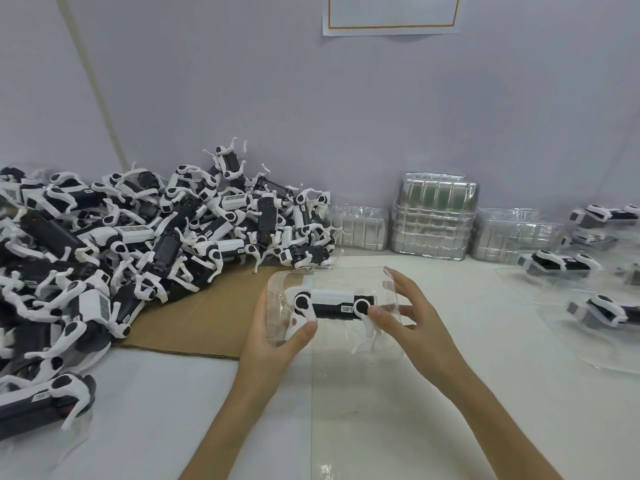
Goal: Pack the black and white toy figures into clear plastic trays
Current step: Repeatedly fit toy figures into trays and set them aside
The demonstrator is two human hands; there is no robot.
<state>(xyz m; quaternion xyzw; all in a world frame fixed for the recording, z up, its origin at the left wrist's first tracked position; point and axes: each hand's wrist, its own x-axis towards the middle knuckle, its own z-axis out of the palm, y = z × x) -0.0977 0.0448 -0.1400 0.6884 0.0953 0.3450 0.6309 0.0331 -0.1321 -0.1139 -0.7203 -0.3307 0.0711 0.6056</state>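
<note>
A heap of loose toy figures [138, 237] fills the left of the table, lying partly on a sheet of cardboard [207, 320]. Their thin white legs stick out at all angles and look likely to snag or bend, so each is probably best lifted by its blocky body.

Just right of the heap, the left hand [277, 337] grips the left end of a clear tray [346, 278], with the thumb curled over the near side and the fingers showing through the plastic behind. One toy figure [332, 304] lies on its side in this tray. It looks light and hard, with a smooth shell. The tray looks thin and springy and would likely buckle if squeezed mid-wall, so the ends are the better hold.

The right hand [415, 323] is spread loose at the tray's right end. One digit presses on the figure's rear hip, and the others reach along the tray's far corner, not closed round anything.

Against the wall further right stand stacks of empty trays [433, 223], and at the far right lie packed trays [561, 268] with figures in them.

The table [450, 393] is white, smooth and slightly glossy, so the trays may slide on it. Behind is a plain pale wall [346, 116] with a paper notice [391, 15] at the top.
</note>
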